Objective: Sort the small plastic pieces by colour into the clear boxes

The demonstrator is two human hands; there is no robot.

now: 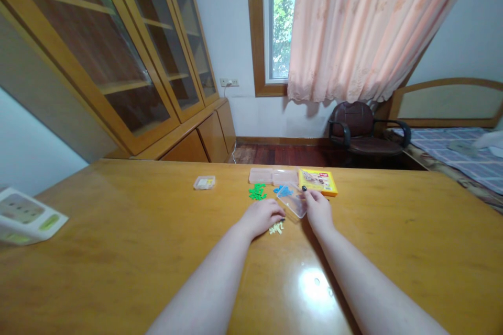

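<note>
My right hand (319, 212) grips a clear plastic box (291, 202) by its right side. The box is tilted, and part of the blue pile lies behind it. Beside it, my left hand (261, 216) is closed, with its curled fingertips at a small pile of pale yellow pieces (276, 227). What those fingers hold, if anything, is hidden. A heap of small green pieces (257, 191) lies just beyond my left hand. Small blue pieces (282, 190) are spread on the table to the right of the green ones.
Two clear shallow boxes (261, 175) stand behind the piles, with a yellow printed box (319, 182) to their right. Farther left sits a small clear case (204, 182). A white box-like object (29, 217) is at the left of the wooden table (137, 251). A chair (356, 131) stands beyond.
</note>
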